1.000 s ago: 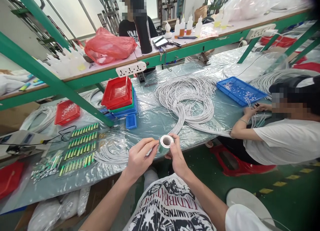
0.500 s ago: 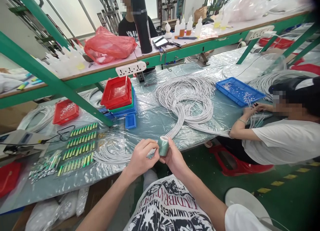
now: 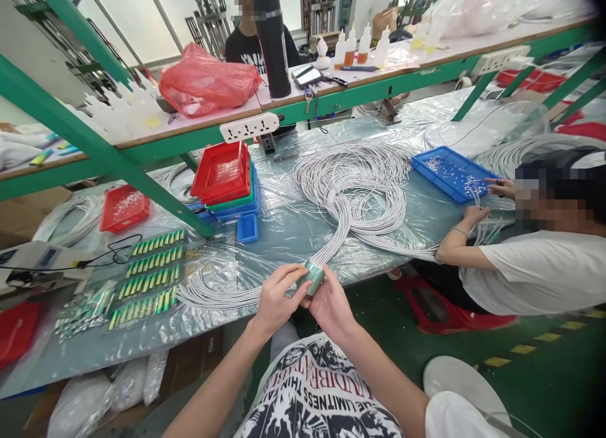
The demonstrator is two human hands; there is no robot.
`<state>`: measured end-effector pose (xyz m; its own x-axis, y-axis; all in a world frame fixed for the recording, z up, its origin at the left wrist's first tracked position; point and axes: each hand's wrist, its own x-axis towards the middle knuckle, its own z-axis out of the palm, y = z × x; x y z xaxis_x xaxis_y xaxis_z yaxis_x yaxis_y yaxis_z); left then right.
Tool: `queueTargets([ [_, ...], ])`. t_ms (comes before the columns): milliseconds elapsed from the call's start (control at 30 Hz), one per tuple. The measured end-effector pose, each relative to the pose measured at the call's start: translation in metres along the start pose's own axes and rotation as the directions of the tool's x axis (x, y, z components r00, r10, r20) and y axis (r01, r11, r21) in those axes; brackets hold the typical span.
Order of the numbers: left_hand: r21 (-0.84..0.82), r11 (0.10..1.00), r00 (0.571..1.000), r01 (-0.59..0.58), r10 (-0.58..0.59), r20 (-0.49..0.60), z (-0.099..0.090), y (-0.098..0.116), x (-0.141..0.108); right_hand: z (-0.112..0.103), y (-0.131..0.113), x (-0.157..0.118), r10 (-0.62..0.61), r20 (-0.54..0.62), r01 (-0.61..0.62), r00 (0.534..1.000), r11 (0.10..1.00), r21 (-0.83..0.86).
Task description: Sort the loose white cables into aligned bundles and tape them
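Hands: two, both the wearer's own, meeting at the near edge of the surface (image 3: 284, 236), forearms rising from 6 o'clock.
Tape roll: one small green roll (image 3: 312, 277), pinched between the two hands, tilted with its side toward the camera, over the near edge.
Left hand (image 3: 275, 299): grip closed on the tape roll from its 9 o'clock side, fingertips curled over the top (thumb underneath, mostly hidden).
Right hand (image 3: 331, 307): grip closed on the tape roll from its 4 o'clock side, palm turned inward, fingers cupping it from below.
White cables, near: one loose bundle (image 3: 213, 286) at the hands' 9 o'clock, its end running under the left hand's fingers.
Green parts: four rows (image 3: 151, 271) laid out flat at 9 o'clock, beyond the bundle.
Loose green parts: one scattered heap (image 3: 85, 312), left of the rows.
White cable coil: one large coil (image 3: 350, 185) at 12 o'clock, its tail trailing toward the tape roll.
Small blue tray: one (image 3: 247, 227), at 11 o'clock.
Tray stack: one (image 3: 227, 179), red trays on top (green and blue below; exact number I cannot tell).
Red tray with small parts: one (image 3: 124, 207), at 10 o'clock.
Blue tray with small parts: one (image 3: 452, 173), at 2 o'clock.
Co-worker: one seated person in a white shirt (image 3: 540, 267) at 3 o'clock, both hands at the cables.
Power strip: one (image 3: 249, 127) on the green shelf rail.
Red bag: one (image 3: 208, 81) on the shelf above.
Bottles: four small ones (image 3: 360, 45) far along the shelf at 1 o'clock.
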<state>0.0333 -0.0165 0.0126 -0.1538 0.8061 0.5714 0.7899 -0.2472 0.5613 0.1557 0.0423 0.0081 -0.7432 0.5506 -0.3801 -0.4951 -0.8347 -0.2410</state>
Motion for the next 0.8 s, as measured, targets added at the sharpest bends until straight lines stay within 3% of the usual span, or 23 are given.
queueTargets([
  [167, -0.011, 0.998, 0.995, 0.057, -0.058, -0.076, 0.003, 0.0, 0.003, 0.001, -0.001, -0.002, 0.007, 0.105, 0.004, 0.994, 0.995, -0.101],
  [300, -0.085, 0.962, 0.96, 0.26, -0.267, -0.085, -0.001, -0.001, 0.009, 0.004, -0.004, -0.006, 0.1, 0.192, -0.071, 0.976, 0.986, -0.149],
  [400, -0.142, 0.93, 0.94, 0.338, -0.341, 0.007, -0.01, -0.003, 0.01, 0.002, -0.005, -0.007, 0.13, 0.173, -0.107, 0.976, 0.985, -0.138],
  [500, -0.182, 0.92, 0.935, 0.348, -0.328, 0.132, -0.017, -0.004, 0.007, -0.001, -0.005, -0.006, 0.066, 0.095, -0.055, 0.993, 0.993, -0.109],
  [600, -0.196, 0.915, 0.932, 0.352, -0.322, 0.168, -0.016, -0.003, 0.002, -0.003, -0.004, -0.004, 0.007, 0.058, 0.0, 0.998, 0.993, -0.116],
  [800, -0.208, 0.897, 0.913, 0.389, -0.406, -0.045, -0.008, 0.0, 0.002, -0.008, 0.002, -0.003, -0.025, 0.084, 0.045, 0.996, 0.967, -0.251],
])
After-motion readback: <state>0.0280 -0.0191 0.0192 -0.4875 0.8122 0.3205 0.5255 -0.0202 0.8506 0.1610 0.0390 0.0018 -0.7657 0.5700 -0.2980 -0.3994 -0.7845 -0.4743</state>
